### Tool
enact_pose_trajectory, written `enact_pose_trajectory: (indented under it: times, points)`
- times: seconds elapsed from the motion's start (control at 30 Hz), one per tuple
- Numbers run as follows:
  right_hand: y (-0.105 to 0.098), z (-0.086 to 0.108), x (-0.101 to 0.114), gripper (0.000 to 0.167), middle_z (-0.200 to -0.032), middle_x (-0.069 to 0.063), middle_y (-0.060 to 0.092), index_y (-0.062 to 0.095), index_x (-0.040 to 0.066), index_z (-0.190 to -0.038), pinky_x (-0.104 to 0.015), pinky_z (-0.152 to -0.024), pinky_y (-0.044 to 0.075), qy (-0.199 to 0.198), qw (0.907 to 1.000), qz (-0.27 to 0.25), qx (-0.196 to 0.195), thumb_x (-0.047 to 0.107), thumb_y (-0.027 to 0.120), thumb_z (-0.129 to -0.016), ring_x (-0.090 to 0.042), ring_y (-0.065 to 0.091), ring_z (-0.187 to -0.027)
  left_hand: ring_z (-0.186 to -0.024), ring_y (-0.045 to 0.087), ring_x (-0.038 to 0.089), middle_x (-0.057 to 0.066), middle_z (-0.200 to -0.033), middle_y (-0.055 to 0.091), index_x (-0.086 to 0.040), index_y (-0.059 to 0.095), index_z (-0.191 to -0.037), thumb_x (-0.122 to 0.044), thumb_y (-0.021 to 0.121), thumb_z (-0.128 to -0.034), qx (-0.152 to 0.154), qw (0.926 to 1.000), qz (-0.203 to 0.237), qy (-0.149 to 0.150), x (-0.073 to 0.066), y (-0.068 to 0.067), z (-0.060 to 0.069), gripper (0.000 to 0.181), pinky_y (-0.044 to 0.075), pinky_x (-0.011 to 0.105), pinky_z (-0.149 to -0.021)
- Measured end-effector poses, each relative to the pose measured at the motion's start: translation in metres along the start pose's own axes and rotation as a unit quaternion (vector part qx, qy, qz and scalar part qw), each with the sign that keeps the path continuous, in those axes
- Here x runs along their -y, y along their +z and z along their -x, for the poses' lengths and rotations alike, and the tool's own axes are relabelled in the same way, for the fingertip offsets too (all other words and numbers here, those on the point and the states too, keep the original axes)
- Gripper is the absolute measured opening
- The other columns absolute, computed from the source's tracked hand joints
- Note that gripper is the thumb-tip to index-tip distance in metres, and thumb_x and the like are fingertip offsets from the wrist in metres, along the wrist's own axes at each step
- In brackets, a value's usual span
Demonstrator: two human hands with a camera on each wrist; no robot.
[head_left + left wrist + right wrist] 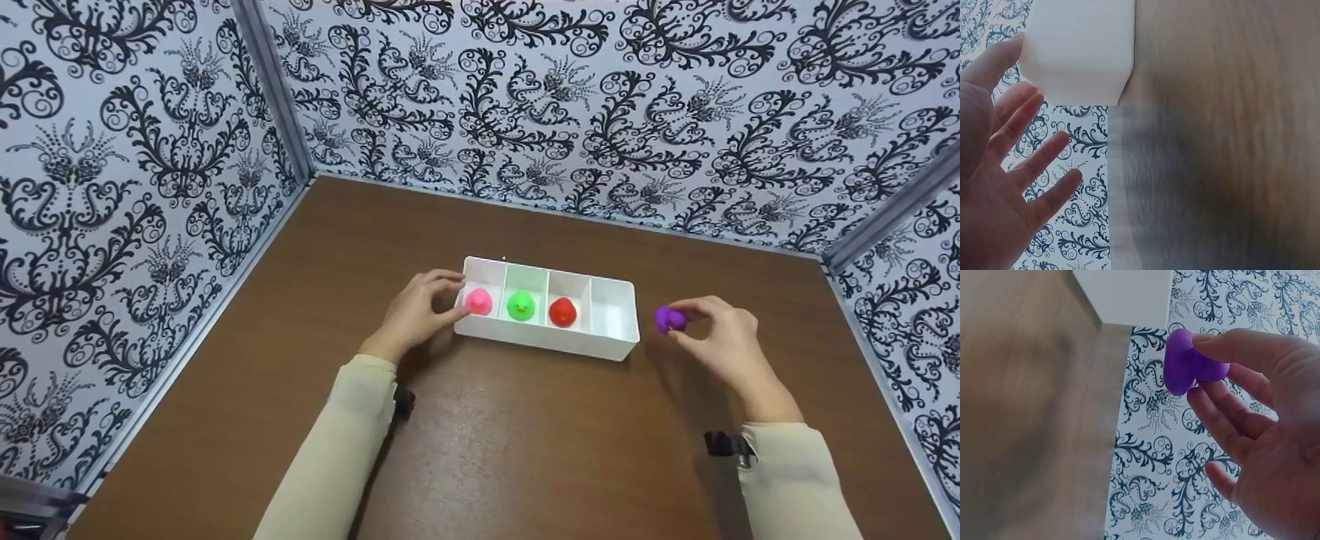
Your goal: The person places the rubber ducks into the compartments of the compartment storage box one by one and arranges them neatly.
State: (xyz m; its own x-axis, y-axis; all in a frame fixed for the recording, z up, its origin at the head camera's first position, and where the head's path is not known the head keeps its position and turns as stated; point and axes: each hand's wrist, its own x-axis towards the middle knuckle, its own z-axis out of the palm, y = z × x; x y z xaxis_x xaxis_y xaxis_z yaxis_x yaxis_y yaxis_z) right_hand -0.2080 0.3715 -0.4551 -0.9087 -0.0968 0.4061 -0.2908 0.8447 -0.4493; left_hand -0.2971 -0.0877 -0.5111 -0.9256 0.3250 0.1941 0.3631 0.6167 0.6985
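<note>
A white box (544,340) with several compartments stands on the table. From the left, its compartments hold a pink toy chick (478,301), a green toy chick (520,306) and a red toy (562,312); the rightmost holds nothing. At the box's left end, my left hand (420,311) touches it with thumb and fingertips, the other fingers spread fairly straight in the left wrist view. Just off the right end, my right hand (724,341) pinches a purple rubber duck (1180,363) between thumb and fingers. The duck appears raised above the table.
The brown wooden table (465,435) reaches out around the box. Patterned black-and-white panels (525,97) close it in at the back and on both sides, with grey metal posts (281,97) at the corners.
</note>
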Motion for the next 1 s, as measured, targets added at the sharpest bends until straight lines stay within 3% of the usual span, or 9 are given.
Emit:
enact_pose_trajectory:
  times: [0.2, 0.77, 1.0]
  points:
    - [0.006, -0.010, 0.008, 0.033, -0.100, -0.014, 0.076, 0.078, 0.007, -0.108, -0.058, -0.094, 0.031, -0.013, 0.9999, 0.000, -0.001, 0.003, 0.085, -0.076, -0.038, 0.069, -0.091, -0.136, 0.052, 0.022, -0.006, -0.143, 0.061, -0.013, 0.071, -0.132, -0.036, 0.081, -0.0900, -0.003, 0.9998, -0.009, 0.015, 0.001, 0.001, 0.000, 0.049, 0.045, 0.046, -0.113]
    - [0.027, -0.036, 0.025, 0.032, -0.102, -0.014, 0.076, 0.078, 0.005, -0.107, -0.055, -0.092, 0.030, -0.038, 0.9991, -0.015, 0.012, 0.005, 0.088, -0.076, -0.036, 0.069, -0.096, -0.137, 0.051, 0.021, -0.007, -0.144, 0.060, -0.014, 0.071, -0.132, -0.037, 0.081, -0.0902, -0.004, 1.0000, 0.001, 0.004, 0.000, 0.000, 0.001, 0.048, 0.043, 0.047, -0.115]
    - [0.041, -0.041, 0.026, 0.034, -0.107, -0.016, 0.075, 0.076, 0.004, -0.110, -0.060, -0.102, 0.027, -0.044, 0.9983, -0.024, 0.030, 0.005, 0.087, -0.078, -0.038, 0.067, -0.103, -0.137, 0.051, 0.022, -0.007, -0.144, 0.060, -0.013, 0.072, -0.130, -0.037, 0.081, -0.0897, -0.008, 0.9999, 0.000, 0.007, 0.000, 0.000, 0.001, 0.048, 0.043, 0.047, -0.115]
